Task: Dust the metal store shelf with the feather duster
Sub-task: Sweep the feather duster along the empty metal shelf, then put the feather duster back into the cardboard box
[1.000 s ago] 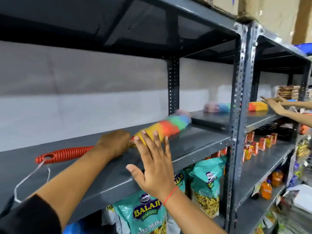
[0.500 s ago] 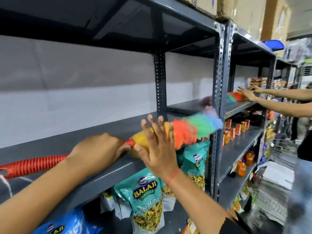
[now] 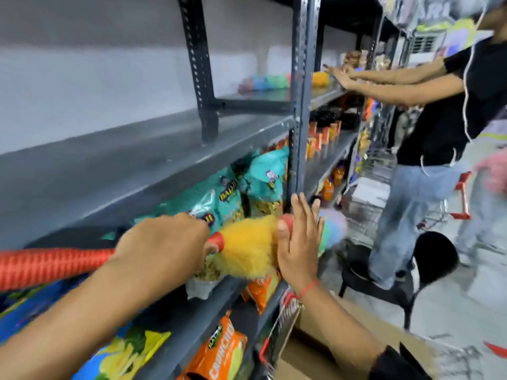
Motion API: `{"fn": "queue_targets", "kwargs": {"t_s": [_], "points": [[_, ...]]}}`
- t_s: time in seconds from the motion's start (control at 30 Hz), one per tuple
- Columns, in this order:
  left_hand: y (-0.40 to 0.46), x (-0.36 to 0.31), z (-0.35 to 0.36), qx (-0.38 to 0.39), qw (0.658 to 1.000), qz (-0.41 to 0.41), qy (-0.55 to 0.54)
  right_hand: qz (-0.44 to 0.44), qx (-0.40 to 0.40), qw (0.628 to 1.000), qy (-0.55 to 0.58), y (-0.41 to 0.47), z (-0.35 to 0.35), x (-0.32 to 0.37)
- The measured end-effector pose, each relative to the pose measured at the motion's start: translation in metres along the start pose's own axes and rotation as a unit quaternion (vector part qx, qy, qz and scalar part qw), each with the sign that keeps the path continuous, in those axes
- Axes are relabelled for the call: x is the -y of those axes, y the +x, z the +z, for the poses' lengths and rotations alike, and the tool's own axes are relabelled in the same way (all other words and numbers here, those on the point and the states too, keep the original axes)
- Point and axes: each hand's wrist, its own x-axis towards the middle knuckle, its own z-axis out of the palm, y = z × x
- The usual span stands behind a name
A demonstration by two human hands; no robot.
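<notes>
One feather duster (image 3: 241,250) lies in two hands. The left hand (image 3: 164,242) is clenched round its ribbed red handle (image 3: 52,263) just behind the yellow fluff; the right hand (image 3: 297,242), fingers spread and grasping nothing, presses flat against the head. Half a second ago the head was at the front edge of the grey metal shelf (image 3: 131,163); now it hangs below it, before teal snack bags (image 3: 260,182). Its long axis runs level, head pointing right. A second person (image 3: 439,127) dusts further right.

Grey metal shelf (image 3: 142,157). Feather duster (image 3: 247,253) with ribbed red-orange handle and yellow, red, green, blue fluff. Teal snack bags (image 3: 263,179), orange packets (image 3: 219,349) below. Thin red thread on right hand (image 3: 297,242) wrist.
</notes>
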Motion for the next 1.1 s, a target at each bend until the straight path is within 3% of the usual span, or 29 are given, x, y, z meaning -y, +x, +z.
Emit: {"fn": "queue_targets", "kwargs": {"t_s": [0.17,0.37,0.73,0.93,1.1], "points": [[0.042,-0.051,0.080,0.124,0.991,0.018,-0.039,0.098,0.084,0.980,-0.151,-0.073,-0.021,-0.085],[0.072,-0.134,0.172,0.239,0.970,0.041,-0.026,0.178,0.144,0.943,-0.240,-0.134,-0.036,-0.159],[0.112,-0.253,0.346,0.342,0.936,0.081,-0.024,0.248,0.203,0.907,-0.273,-0.210,-0.007,-0.277],[0.109,-0.277,0.428,0.432,0.897,0.091,-0.027,0.291,0.191,0.895,-0.279,-0.242,0.001,-0.327],[0.114,-0.277,0.453,0.437,0.895,0.085,-0.004,0.325,0.208,0.878,-0.282,-0.266,0.003,-0.341]]}}
